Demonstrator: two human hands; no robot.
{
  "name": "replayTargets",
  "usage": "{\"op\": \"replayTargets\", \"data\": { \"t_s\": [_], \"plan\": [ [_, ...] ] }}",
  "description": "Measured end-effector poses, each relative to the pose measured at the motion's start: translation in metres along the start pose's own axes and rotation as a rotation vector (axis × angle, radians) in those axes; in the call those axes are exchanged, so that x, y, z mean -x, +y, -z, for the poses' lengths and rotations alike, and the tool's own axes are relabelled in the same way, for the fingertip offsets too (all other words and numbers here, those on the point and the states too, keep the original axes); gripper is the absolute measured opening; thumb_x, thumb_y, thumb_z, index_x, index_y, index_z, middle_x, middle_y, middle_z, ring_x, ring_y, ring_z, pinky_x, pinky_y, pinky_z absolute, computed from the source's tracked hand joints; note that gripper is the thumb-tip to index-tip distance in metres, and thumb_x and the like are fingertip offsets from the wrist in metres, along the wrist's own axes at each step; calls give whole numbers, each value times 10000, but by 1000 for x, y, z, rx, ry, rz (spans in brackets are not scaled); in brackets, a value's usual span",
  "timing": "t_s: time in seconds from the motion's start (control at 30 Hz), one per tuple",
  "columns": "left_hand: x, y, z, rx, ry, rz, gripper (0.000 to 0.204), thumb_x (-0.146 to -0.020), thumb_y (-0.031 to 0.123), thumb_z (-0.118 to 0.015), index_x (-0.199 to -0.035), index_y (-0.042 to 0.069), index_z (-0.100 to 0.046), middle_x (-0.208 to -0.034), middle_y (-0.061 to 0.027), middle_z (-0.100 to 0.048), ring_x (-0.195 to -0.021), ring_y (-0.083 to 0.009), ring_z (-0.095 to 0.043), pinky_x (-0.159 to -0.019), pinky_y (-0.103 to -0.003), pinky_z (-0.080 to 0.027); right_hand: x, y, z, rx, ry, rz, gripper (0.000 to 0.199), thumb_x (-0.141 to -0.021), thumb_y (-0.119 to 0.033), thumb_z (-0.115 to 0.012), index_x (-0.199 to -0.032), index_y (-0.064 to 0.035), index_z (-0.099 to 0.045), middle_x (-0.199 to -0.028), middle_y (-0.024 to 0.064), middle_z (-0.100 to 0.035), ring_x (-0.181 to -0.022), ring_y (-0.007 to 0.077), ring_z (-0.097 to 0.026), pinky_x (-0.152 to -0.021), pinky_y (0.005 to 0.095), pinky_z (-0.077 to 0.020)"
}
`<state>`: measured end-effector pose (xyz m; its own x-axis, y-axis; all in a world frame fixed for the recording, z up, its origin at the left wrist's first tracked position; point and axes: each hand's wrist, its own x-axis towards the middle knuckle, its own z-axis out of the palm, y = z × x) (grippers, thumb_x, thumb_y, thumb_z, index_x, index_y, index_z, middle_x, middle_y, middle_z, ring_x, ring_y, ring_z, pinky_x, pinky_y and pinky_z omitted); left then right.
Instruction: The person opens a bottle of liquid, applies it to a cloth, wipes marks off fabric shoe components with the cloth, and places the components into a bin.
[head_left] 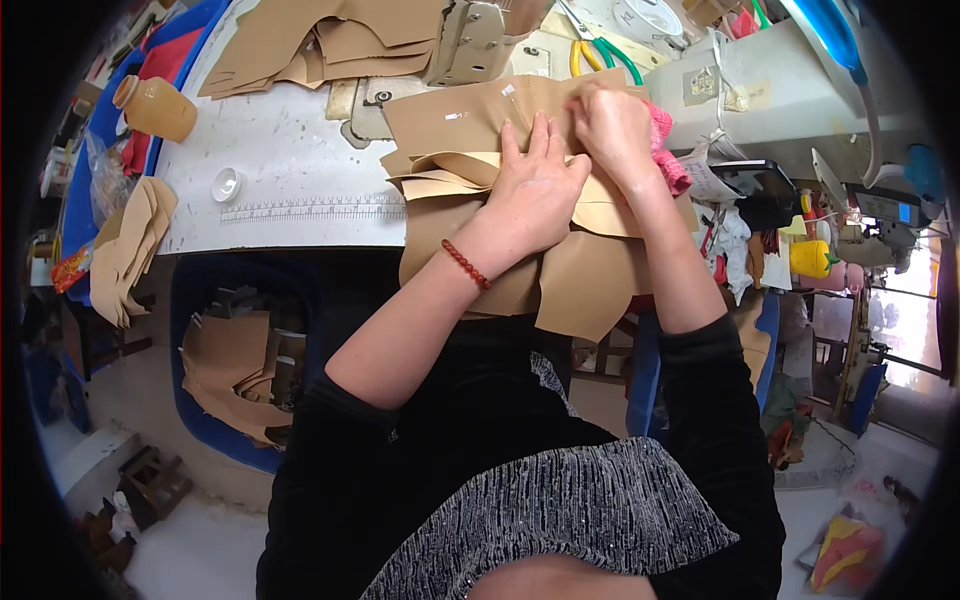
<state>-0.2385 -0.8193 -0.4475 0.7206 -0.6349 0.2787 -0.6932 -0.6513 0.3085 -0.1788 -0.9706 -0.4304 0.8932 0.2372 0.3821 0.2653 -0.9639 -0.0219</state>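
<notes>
Our left hand point(537, 192) lying with fingers partly spread on the brown sheets point(425, 122), our right hand point(613, 128) curled over them, whether gripping we cannot tell, scissors point(605, 47) just beyond, counter point(300, 165) beneath.

Workshop, likely sewing | machine point(468, 45) | cut brown panels point(590, 285) | scissors point(606, 48) | ruler-marked bench point(290, 160)

- Bright, even indoor light covers the white table point(300, 185), upper left of the frame.
- The window point(915, 310) at the far right is blown out to white glare.
- The left hand point(535, 195) and right hand point(612, 125), upper centre, are well lit.
- Deep shadow lies under the table's edge, left of centre; the black sleeves point(330, 480) lose most detail.
- Fisheye distortion bends straight edges; black vignetting fills the corners.
- Clutter point(800, 200) near the right rim looks soft.
</notes>
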Motion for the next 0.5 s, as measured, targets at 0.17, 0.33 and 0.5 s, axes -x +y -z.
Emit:
{"op": "replayTargets", "data": {
  "t_s": [0.17, 0.33, 0.5],
  "plan": [
    [1, 1, -3, 5, 41, -4, 434, -655, 41, -636, -1077, -13, -548, -1309, -360, -399, -1313, -478, -312, -1012, -670, -242, 0, -2, 7, -47, -46, -22, 144, -814, -169, -611, -782, -46, -679, -688, 181, -632, -644, 357, -627, -594, 436, -494],
    [0, 1, -3, -3, 18, 0, 417, -668, 48, -623, -1075, -9, -552, -1299, -358, -409, -1309, -473, -322, -1014, -665, -239, 1, 5, 4, 18, -17, -29, 117, -759, -130, -629, -723, -21, -647, -662, 180, -632, -640, 352, -638, -604, 447, -502],
    [1, -1, -1, -30, 40, 0, 406, -662, 46, -625, -1058, -7, -554, -1268, -351, -439, -1295, -464, -345, -1002, -666, -248, -2, 1, 5, 112, -98, -22, 124, -799, -164, -636, -792, -43, -657, -701, 184, -627, -657, 368, -623, -605, 447, -490]
  ]
}}
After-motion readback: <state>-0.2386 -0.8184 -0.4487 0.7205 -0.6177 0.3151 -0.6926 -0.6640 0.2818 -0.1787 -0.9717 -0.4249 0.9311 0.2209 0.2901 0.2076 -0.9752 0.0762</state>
